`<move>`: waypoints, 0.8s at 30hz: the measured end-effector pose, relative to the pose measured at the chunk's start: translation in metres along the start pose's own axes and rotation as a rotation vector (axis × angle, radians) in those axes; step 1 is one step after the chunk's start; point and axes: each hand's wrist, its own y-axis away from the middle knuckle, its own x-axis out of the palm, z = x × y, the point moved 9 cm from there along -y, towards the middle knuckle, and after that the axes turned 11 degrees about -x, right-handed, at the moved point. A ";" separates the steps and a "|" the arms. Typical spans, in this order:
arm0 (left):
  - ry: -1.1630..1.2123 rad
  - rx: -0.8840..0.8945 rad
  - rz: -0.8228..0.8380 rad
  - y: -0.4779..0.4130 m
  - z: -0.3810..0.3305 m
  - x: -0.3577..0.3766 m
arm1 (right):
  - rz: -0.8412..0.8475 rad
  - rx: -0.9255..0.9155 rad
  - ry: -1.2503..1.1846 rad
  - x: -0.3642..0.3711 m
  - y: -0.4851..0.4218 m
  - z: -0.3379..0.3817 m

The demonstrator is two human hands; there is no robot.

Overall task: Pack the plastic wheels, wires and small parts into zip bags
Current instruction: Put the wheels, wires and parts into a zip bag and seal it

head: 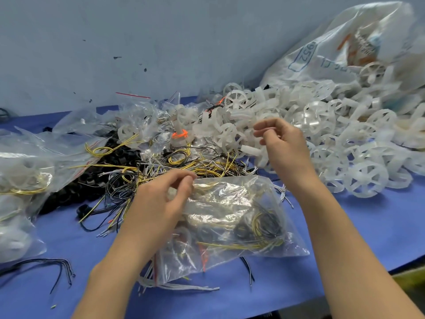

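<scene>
Left hand (161,201): was curled, with thumb and fingers pinching the upper left edge of the bag.
Right hand (284,143): was raised beyond and to the right of the left hand. Its fingers were curled in and the thumb was close to the forefinger. Whether it held a piece could not be told.
Bag (234,217): was clear and lay on the table between the two forearms, reaching from under the left hand toward the right arm. Coils of yellow and black wire showed inside it.
Wheels (358,157): were white and spoked, heaped beneath the right hand and spreading to its right and beyond it.
Wires (190,161): were a loose tangle of yellow, black and white, just beyond the left hand and to the left of the right hand.
Black parts (99,180): were piled to the left of the left hand, touching the wires.
Filled bags (25,176): lay well to the left of the left hand.
Sack (345,47): was large, clear and printed, beyond and to the right of the right hand, with wheels lying at its mouth.
Table (345,229): was blue and lay under both arms.
Stray wires (59,270): were dark and lay to the left of the left forearm.
</scene>
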 end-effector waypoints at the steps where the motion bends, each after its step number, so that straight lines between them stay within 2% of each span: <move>1: 0.054 -0.026 -0.025 -0.002 0.002 -0.004 | -0.009 0.007 0.002 -0.002 0.000 -0.002; 10: 0.270 -0.148 -0.216 -0.014 0.018 -0.025 | -0.021 0.052 0.027 -0.009 0.000 -0.014; 16: 0.418 -0.255 -0.373 -0.016 0.042 -0.050 | -0.029 0.034 0.157 -0.014 -0.001 -0.015; 24: 0.506 -0.347 -0.442 -0.010 0.064 -0.062 | 0.003 0.011 0.289 -0.009 0.002 -0.006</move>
